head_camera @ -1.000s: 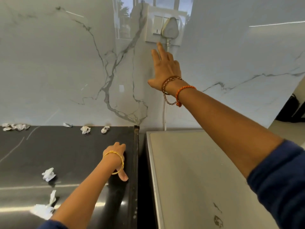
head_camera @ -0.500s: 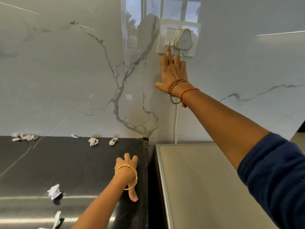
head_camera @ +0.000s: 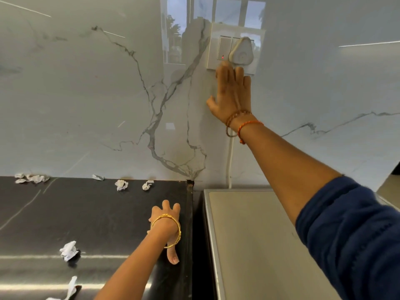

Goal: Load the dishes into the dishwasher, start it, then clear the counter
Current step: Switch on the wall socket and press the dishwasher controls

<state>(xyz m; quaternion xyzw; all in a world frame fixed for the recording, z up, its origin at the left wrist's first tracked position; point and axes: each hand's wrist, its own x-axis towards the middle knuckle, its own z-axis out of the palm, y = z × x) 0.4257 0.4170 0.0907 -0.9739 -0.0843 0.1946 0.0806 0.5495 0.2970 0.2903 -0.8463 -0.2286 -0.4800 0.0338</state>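
My right hand (head_camera: 232, 94) is stretched up the marble wall, fingers apart, with a fingertip on the lower edge of the left switch of a white wall socket (head_camera: 216, 48). A small red light shows on that switch. A white plug (head_camera: 240, 51) sits in the socket and its cable (head_camera: 229, 161) runs down behind a grey appliance top (head_camera: 255, 241). My left hand (head_camera: 167, 226) rests flat on the black counter (head_camera: 91, 217), fingers spread, holding nothing. Several crumpled paper scraps lie on the counter, one of them (head_camera: 69, 251) near the front left.
More paper scraps (head_camera: 121, 184) sit along the back edge of the counter against the marble wall (head_camera: 86, 94). A dark narrow gap (head_camera: 198, 234) separates the counter from the appliance top. The glossy wall reflects a window.
My right hand has risen up the wall from below the socket to the switch, where a red light now shows. My left hand has stayed on the counter.
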